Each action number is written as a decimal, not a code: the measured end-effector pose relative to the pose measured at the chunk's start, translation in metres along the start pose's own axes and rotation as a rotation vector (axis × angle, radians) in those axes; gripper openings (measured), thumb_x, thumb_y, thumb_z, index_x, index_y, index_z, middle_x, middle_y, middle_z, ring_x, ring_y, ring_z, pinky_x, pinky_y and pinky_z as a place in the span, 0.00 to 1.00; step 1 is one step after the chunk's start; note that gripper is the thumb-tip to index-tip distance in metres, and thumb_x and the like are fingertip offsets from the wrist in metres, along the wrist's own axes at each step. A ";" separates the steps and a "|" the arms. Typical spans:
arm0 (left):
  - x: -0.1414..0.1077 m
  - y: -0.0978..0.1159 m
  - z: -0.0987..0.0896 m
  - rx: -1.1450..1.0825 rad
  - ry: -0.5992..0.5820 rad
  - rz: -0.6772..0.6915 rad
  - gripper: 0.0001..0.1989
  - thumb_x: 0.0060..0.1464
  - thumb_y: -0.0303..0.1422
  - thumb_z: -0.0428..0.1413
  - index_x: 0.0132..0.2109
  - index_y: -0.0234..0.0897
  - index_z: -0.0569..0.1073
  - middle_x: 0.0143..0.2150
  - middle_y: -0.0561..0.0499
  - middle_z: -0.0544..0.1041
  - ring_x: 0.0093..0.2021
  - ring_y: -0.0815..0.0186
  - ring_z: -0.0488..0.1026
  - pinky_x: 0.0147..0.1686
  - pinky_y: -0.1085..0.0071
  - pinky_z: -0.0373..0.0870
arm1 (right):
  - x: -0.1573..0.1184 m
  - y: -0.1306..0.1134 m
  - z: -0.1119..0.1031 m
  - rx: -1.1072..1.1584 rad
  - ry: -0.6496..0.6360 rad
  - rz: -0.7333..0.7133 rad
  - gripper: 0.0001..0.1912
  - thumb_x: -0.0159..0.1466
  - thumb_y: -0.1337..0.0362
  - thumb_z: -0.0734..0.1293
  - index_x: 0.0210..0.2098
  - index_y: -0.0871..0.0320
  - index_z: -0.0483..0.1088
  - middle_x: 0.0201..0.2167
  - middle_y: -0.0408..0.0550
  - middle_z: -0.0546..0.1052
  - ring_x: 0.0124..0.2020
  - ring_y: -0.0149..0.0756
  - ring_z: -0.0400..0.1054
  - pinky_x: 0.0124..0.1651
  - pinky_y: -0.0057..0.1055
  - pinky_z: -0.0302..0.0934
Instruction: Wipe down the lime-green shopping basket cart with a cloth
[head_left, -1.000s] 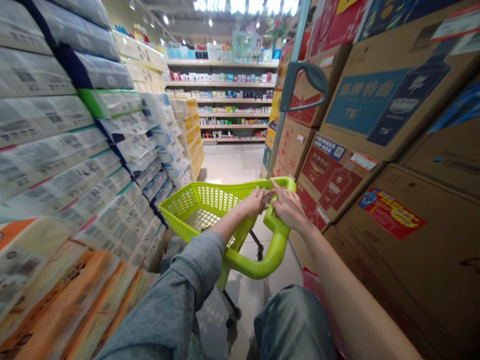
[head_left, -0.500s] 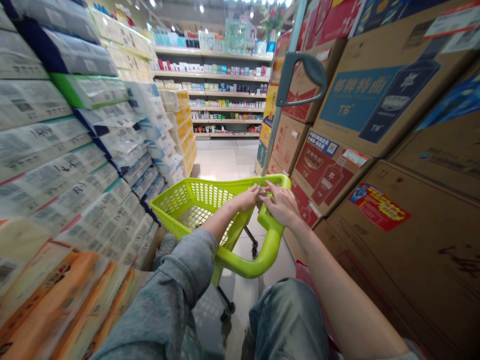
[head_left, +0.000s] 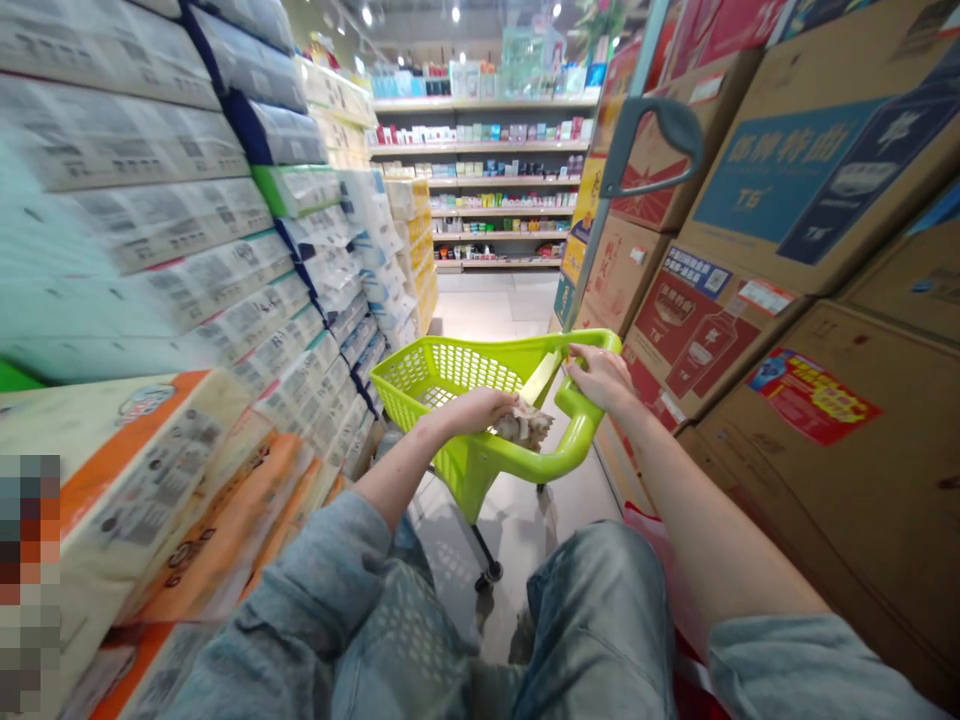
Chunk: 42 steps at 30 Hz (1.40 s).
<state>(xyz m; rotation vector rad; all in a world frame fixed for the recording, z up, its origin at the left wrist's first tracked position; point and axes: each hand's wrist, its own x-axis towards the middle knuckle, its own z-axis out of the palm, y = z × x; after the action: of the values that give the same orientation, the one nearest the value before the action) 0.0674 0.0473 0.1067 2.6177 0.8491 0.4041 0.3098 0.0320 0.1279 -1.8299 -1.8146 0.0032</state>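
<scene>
Kinda snug both sides, roomy up the middle.
Hemmed in on the left by stacked paper packs (head_left: 217, 210), on the right by cartons (head_left: 780, 190) plus a grey handle (head_left: 618, 150) on its pole (head_left: 589, 258). Open above the green cart (head_left: 466, 470), and into its basket (head_left: 517, 353) past the left forearm (head_left: 416, 455). Much tighter at the handlebar (head_left: 576, 452) gap: partly plugged by a crumpled bundle (head_left: 526, 428) in the left hand (head_left: 484, 408) and crowded by the right hand (head_left: 600, 375).

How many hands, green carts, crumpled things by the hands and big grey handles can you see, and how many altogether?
Left hand and right hand: 2
Green cart: 1
Crumpled thing: 1
Grey handle: 1
Total: 5
</scene>
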 end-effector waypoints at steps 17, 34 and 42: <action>-0.079 0.084 0.099 -0.260 0.835 -0.007 0.04 0.59 0.28 0.45 0.42 0.40 0.62 0.60 0.43 0.65 0.64 0.64 0.55 0.60 0.53 0.56 | -0.004 0.000 0.000 -0.001 0.012 -0.018 0.22 0.59 0.57 0.58 0.50 0.54 0.70 0.50 0.49 0.73 0.52 0.44 0.63 0.57 0.43 0.51; -0.089 0.072 0.111 -0.307 1.043 -0.593 0.05 0.60 0.34 0.45 0.39 0.39 0.64 0.60 0.43 0.64 0.59 0.60 0.61 0.55 0.60 0.61 | -0.003 -0.001 0.004 -0.026 0.010 -0.026 0.19 0.60 0.58 0.56 0.44 0.54 0.73 0.49 0.50 0.73 0.52 0.45 0.62 0.57 0.46 0.48; -0.103 0.076 0.170 -0.397 1.065 -0.670 0.03 0.56 0.32 0.48 0.34 0.39 0.64 0.55 0.41 0.66 0.60 0.57 0.60 0.55 0.55 0.60 | -0.003 0.000 0.007 -0.006 -0.001 -0.028 0.19 0.61 0.58 0.56 0.44 0.55 0.73 0.51 0.50 0.73 0.54 0.45 0.61 0.59 0.49 0.46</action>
<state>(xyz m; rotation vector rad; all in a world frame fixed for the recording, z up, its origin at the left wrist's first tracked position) 0.0887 -0.1142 -0.0297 1.4866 1.6357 1.5886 0.3071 0.0316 0.1203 -1.8084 -1.8430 -0.0119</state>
